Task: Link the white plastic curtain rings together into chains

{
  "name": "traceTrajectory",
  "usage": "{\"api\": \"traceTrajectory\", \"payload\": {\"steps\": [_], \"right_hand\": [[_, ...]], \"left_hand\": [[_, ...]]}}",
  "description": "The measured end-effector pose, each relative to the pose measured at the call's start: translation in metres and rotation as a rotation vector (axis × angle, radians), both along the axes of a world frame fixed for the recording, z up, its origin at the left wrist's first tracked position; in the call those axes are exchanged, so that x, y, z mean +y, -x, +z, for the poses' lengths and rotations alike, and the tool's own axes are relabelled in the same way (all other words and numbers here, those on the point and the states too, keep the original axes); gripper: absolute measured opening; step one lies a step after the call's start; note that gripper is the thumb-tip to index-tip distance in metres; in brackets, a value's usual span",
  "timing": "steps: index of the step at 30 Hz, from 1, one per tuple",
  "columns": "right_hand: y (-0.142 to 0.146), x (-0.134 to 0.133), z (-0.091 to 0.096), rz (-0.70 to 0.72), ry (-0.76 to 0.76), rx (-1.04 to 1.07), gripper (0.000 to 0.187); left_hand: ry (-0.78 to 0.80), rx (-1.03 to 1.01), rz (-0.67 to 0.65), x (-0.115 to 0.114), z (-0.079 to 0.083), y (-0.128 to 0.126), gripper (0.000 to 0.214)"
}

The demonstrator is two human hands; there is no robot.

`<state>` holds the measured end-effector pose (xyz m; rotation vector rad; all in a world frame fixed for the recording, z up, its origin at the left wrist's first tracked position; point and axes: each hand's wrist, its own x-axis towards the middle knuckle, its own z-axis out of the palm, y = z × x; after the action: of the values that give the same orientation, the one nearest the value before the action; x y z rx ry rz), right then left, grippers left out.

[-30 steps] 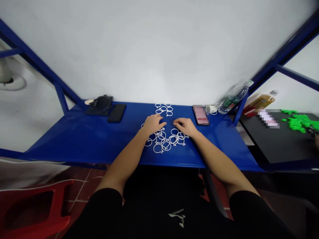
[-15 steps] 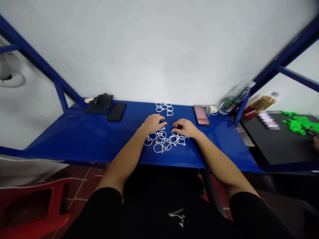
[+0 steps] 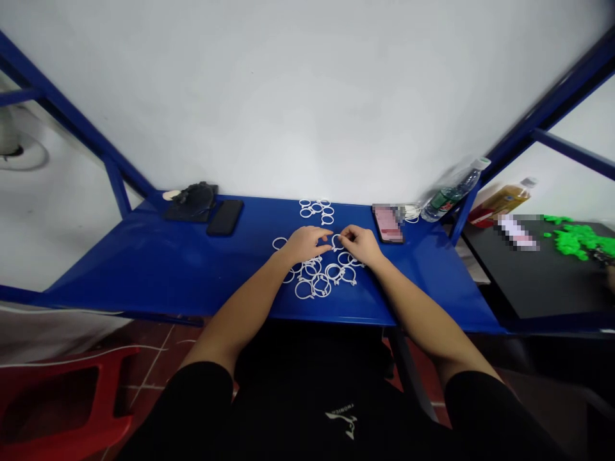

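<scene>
Between thumb and fingers, my right hand (image 3: 358, 243) pinches a white ring with a small tab (image 3: 335, 247), which looks like a curtain ring. My left hand (image 3: 308, 244) is just to its left, fingers stretched toward the ring and apart, with nothing visibly in them. Below both hands lies a loose pile of similar white rings (image 3: 312, 291), several overlapping. One more ring (image 3: 273, 243) lies partly by my left wrist. Farther back, near the wall, a smaller group of rings (image 3: 317, 208) is laid close together.
On the blue table (image 3: 158, 275) are a black phone (image 3: 225, 218) and a black plastic bag (image 3: 195, 200) at left. A phone with a lit screen (image 3: 387, 224), a white cable (image 3: 411, 212) and a water bottle (image 3: 454, 192) stand right. Green pieces (image 3: 574, 240) cover part of a neighbouring black table (image 3: 509, 275).
My right hand has picked up a ring from the pile and moved it slightly left and up. My left hand has shifted right toward it.
</scene>
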<state>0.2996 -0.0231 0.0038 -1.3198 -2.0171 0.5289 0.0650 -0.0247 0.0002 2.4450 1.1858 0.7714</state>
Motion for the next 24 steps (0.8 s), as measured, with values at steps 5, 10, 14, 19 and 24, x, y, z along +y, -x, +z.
{"api": "traceTrajectory", "payload": {"steps": [5,10,14,19,24], "right_hand": [[0.0064,-0.0035,0.0008,-0.053,0.005,0.101,0.021],[0.0065,-0.0042,-0.0002,-0.044,-0.017,0.113,0.024],[0.006,-0.0047,-0.0005,-0.064,-0.027,0.085,0.023],[0.0081,-0.0066,0.0019,-0.035,-0.037,0.053,0.018],[0.009,-0.0064,-0.0001,0.016,-0.049,0.042,0.019]], "left_hand": [[-0.122,-0.077,-0.048,-0.0018,0.0036,-0.0011,0.04],[-0.236,-0.12,-0.013,-0.0023,0.0028,-0.0031,0.019],[-0.294,-0.135,-0.027,-0.0034,0.0024,-0.0052,0.02],[-0.373,-0.143,-0.052,-0.0045,0.0043,-0.0076,0.017],[-0.399,-0.155,-0.067,-0.0056,0.005,-0.0087,0.018]]}}
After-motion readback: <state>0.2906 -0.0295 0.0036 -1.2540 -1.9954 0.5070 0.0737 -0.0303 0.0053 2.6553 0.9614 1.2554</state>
